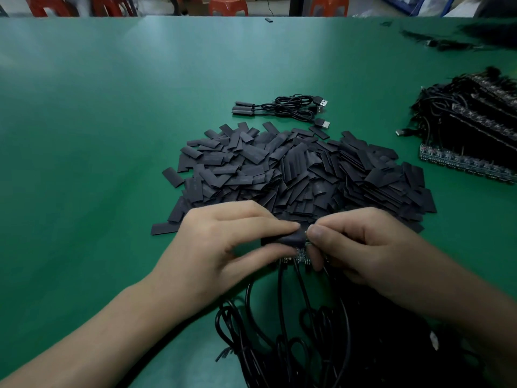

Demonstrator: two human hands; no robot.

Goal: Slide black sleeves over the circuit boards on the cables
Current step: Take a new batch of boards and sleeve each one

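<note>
left grip [223, 247] bare | right grip [372, 247] bare | forearms [112, 331] bare (to frame edge)

We see a green worktop [98, 121] filling the view; beyond its far edge stand red plastic stools [228, 5] on a pale floor [257, 8], with a dark post [296, 5] among them.

Nothing legible for you here. Some of the heaped black sleeves [243, 179] carry faint pale print along their length, too blurred to read. Any markings on the circuit boards [458, 163] at your right are too small to tell.
</note>
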